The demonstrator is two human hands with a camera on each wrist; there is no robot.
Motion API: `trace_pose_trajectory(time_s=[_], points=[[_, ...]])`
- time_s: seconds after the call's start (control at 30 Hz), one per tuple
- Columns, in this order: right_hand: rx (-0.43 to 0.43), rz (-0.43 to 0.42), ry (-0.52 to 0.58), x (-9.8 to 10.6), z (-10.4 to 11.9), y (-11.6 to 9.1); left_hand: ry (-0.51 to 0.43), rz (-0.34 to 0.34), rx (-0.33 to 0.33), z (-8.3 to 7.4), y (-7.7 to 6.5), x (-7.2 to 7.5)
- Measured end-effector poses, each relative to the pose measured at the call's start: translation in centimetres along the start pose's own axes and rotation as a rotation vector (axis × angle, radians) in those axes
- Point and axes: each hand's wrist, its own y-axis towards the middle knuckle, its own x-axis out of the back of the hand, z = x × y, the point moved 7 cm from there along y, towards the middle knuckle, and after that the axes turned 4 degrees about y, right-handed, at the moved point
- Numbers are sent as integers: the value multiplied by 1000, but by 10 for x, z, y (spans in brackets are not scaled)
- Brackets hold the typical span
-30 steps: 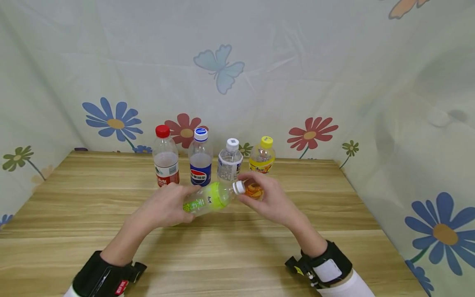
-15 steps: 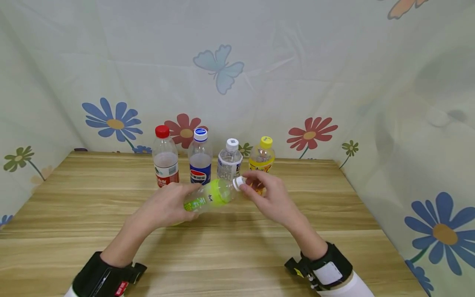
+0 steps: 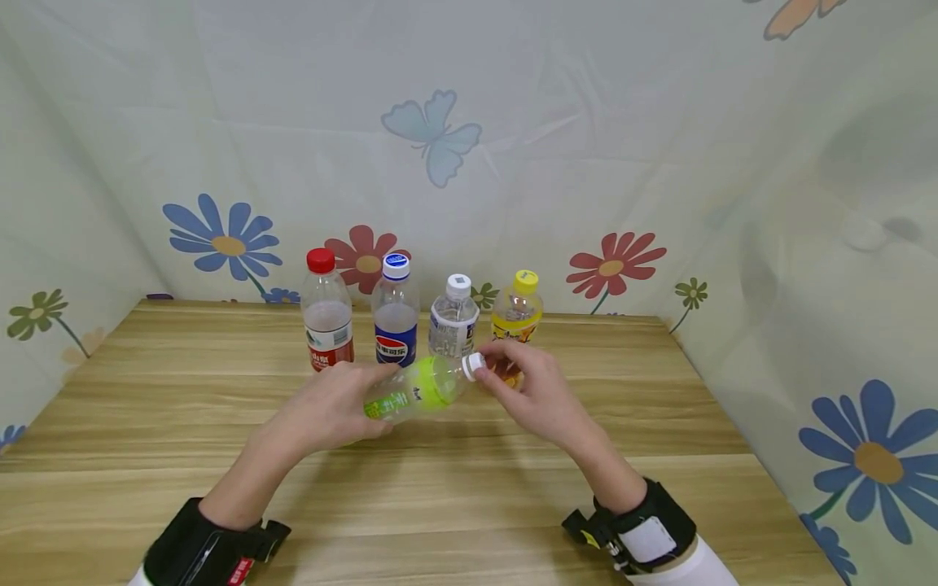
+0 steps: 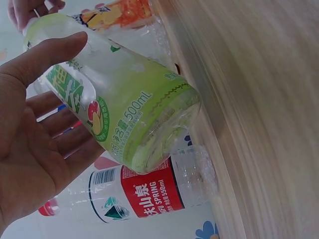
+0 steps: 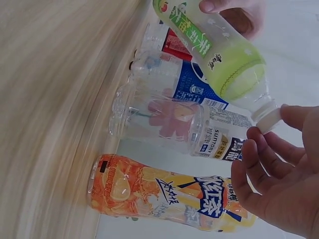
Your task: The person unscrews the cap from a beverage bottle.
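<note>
A clear plastic bottle with a green label (image 3: 429,385) is tilted over the table, its neck pointing right. My left hand (image 3: 333,407) grips it round the lower body; in the left wrist view its thumb lies across the label and the bottle's base (image 4: 169,132) is off the wood. At the neck, my right hand (image 3: 535,391) pinches the white cap (image 5: 268,119) between thumb and index finger. The other right fingers are loosely bent, as the right wrist view shows. Whether the cap turns freely on the neck I cannot tell.
Behind the hands stand a red-capped bottle (image 3: 328,313), a blue-labelled bottle (image 3: 396,317), a white-capped clear bottle (image 3: 453,321) and a yellow-capped bottle (image 3: 517,313), in a row. They stand on a wooden table (image 3: 454,505) against a flowered cloth (image 3: 572,106).
The right hand's fingers have shifted on the cap, the thumb moving up onto it from beside the neck. The left hand and the tilted bottle have barely moved.
</note>
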Motion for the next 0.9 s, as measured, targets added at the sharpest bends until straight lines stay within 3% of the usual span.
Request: trace_pose_trajectory(time_s=[0.23,0.9], points=[[46,25,5,0,6,-1,-12,-10,-30,0,-1,1],[70,14,13,3,11,-1,-6,-2,-17,3,0,0]])
